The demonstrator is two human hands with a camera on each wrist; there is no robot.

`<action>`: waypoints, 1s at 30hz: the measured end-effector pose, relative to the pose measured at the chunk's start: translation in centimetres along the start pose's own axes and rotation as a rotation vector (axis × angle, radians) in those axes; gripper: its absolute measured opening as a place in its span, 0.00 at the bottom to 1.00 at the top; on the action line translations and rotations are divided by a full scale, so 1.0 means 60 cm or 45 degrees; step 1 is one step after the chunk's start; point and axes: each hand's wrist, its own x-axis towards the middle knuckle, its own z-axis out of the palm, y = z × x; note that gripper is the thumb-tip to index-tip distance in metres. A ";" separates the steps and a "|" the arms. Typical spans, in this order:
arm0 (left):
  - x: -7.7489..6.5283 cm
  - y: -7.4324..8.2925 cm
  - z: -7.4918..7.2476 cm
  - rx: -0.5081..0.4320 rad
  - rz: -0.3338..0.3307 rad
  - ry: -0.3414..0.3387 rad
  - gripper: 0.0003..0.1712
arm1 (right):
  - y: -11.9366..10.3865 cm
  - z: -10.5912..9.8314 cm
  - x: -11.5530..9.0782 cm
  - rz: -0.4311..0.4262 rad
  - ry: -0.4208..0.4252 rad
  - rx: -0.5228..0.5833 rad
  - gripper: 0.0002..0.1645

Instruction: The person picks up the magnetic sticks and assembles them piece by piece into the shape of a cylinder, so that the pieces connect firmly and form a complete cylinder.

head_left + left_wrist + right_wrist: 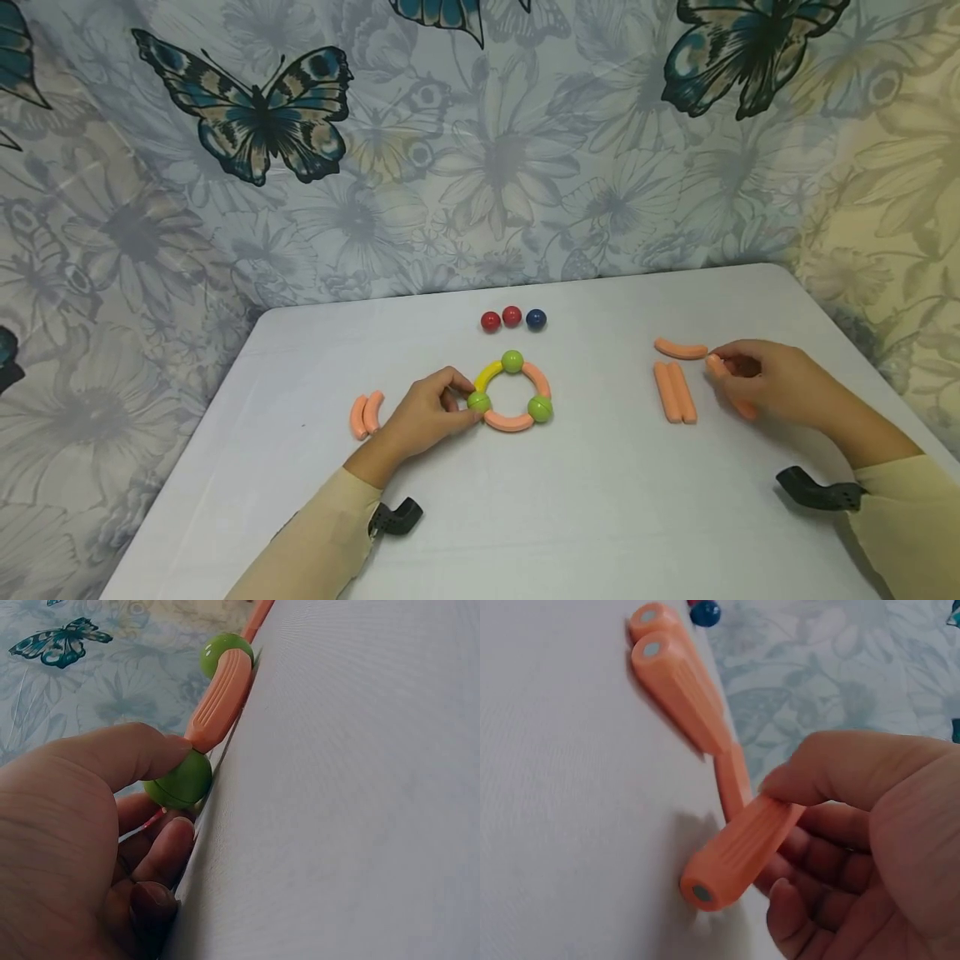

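A ring of green balls, orange curved rods (508, 422) and one yellow curved rod (488, 374) lies on the white table. My left hand (429, 410) pinches the ring's left green ball (478, 402) between thumb and fingers; in the left wrist view, the thumb lies over the green ball (180, 782) where an orange curved rod (221, 701) joins it. On the right, my right hand (776, 385) pinches an orange magnetic rod (739, 855), tilted, its near end showing a grey metal disc. Just left of that hand are two straight orange rods (676, 392) and a curved orange rod (681, 349).
Two short curved orange rods (366, 415) lie left of my left hand. Behind the ring stand two red balls (491, 322) and a dark blue ball (536, 320). A butterfly-patterned wall covering (495, 167) rises at the table's (585, 517) back edge.
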 end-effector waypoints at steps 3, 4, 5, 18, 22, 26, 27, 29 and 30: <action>0.000 -0.001 0.000 -0.002 -0.008 0.003 0.18 | -0.003 -0.002 -0.003 -0.023 0.056 0.083 0.27; 0.000 -0.001 0.000 -0.001 -0.011 0.004 0.18 | -0.005 -0.002 -0.004 -0.039 0.080 0.117 0.26; 0.000 -0.001 0.000 -0.001 -0.011 0.006 0.18 | -0.008 -0.001 -0.006 -0.056 0.105 0.150 0.24; 0.001 0.002 0.000 -0.023 -0.022 0.010 0.16 | -0.056 0.029 -0.012 -0.366 0.222 0.556 0.20; 0.001 0.001 0.000 -0.025 -0.022 0.010 0.16 | -0.086 0.044 -0.015 -0.288 0.253 0.474 0.20; 0.003 0.001 0.001 -0.028 -0.018 0.009 0.16 | -0.111 0.061 -0.013 -0.299 0.254 0.484 0.19; 0.003 0.001 0.001 -0.028 -0.018 0.009 0.16 | -0.117 0.066 -0.012 -0.312 0.242 0.520 0.18; 0.003 0.000 0.002 -0.028 -0.020 0.012 0.16 | -0.130 0.075 -0.008 -0.328 0.209 0.592 0.17; 0.002 0.000 0.002 -0.028 -0.022 0.014 0.16 | -0.136 0.079 -0.006 -0.339 0.190 0.623 0.17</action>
